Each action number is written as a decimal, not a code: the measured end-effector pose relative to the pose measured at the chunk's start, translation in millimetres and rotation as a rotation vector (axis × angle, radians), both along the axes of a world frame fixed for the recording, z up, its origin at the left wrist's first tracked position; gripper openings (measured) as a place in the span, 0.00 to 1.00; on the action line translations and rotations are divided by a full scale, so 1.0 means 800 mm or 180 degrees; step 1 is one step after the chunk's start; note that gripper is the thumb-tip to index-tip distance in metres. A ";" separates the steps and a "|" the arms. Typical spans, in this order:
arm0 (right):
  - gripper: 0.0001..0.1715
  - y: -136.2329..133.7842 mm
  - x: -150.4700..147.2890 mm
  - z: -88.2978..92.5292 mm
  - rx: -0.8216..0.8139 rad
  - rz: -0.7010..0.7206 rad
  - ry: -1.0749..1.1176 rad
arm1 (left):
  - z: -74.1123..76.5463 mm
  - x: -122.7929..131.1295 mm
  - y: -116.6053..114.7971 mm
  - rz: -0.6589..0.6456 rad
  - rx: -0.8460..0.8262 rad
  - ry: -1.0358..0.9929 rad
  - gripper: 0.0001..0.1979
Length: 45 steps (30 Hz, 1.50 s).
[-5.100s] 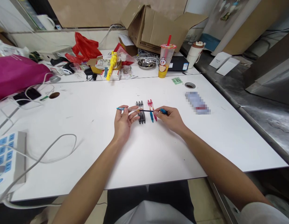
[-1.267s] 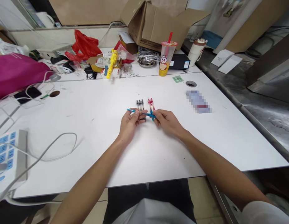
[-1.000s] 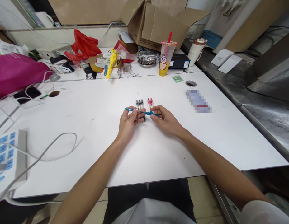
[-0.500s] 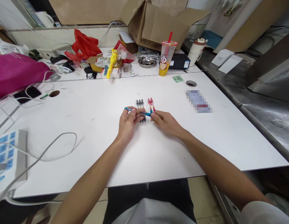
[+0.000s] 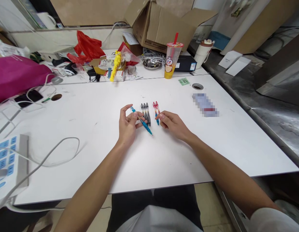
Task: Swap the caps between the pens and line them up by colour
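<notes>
My left hand has the blue pen pinched between thumb and fingers, clamped on it at the upper barrel, with the pen slanting down toward the right across the white surface. I can't tell whether its lower tip touches the surface. The pen passes just in front of three dark pens, which lie side by side, close together, pointing toward me. My right hand is empty, its fingers loosely curled and apart from the blue pen. Its fingertips sit just beside two red pens, which lie together to the right of the dark ones. Farther right lies a blurred flat packet, too obscured to identify, near a round grommet hole. At the far edge stand a plastic cup with a red straw and a yellow toy, in front of a cardboard box. A magenta bag sits far left, and a power strip lies near left
</notes>
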State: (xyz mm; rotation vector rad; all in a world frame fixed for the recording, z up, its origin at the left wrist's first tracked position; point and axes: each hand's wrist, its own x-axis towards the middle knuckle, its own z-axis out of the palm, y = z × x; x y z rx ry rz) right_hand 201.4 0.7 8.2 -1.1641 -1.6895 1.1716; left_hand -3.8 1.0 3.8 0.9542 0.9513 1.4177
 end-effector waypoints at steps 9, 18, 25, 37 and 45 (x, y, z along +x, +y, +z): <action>0.26 -0.009 -0.002 -0.008 0.0951 0.1000 -0.0530 | 0.003 -0.006 0.002 -0.0025 -0.0154 0.0105 0.23; 0.19 0.002 -0.001 -0.023 0.1820 0.0269 -0.0971 | -0.001 -0.005 0.006 0.0083 -0.0310 0.0175 0.20; 0.20 0.017 0.007 -0.026 0.2024 0.0291 -0.1958 | -0.002 -0.009 0.010 0.0030 -0.0369 0.0370 0.06; 0.24 0.025 0.001 -0.034 0.2215 0.0379 -0.2165 | 0.003 -0.006 0.006 -0.0052 -0.0403 0.0340 0.04; 0.18 0.026 -0.009 -0.031 0.2126 0.0395 -0.2200 | 0.002 -0.006 0.006 -0.0060 -0.0415 0.0367 0.04</action>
